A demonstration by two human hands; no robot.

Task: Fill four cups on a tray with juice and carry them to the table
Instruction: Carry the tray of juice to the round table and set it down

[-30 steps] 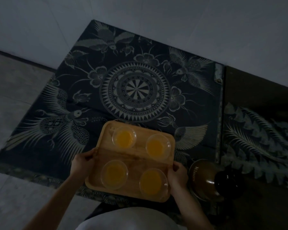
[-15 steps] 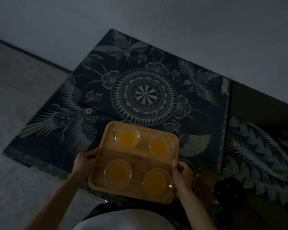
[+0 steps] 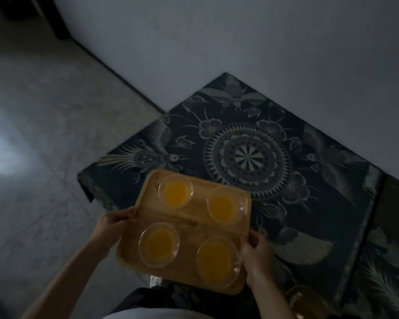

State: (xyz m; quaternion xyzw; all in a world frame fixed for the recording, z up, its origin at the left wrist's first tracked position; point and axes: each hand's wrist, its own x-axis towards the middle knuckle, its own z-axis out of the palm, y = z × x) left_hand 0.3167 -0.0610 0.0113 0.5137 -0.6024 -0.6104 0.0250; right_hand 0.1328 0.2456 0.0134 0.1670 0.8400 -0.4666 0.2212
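Note:
A wooden tray (image 3: 194, 218) is held level in front of me, above the near corner of a patterned mat. Several clear cups of orange juice stand on it: one at the far left (image 3: 176, 191), one at the far right (image 3: 225, 207), one at the near left (image 3: 159, 244), one at the near right (image 3: 217, 260). My left hand (image 3: 114, 223) grips the tray's left edge. My right hand (image 3: 253, 250) grips its right edge. The room is dim.
A dark mat (image 3: 251, 153) with a round medallion and bird motifs lies against a pale wall (image 3: 240, 42). A second patterned mat (image 3: 387, 272) adjoins at right. A brownish jug (image 3: 305, 300) sits by my right forearm. Grey tiled floor (image 3: 44, 134) spreads left.
The view has swung left and risen, so the mat sits further right and more floor shows. The tray with its cups stays in both hands, and the jug has slid toward the bottom edge.

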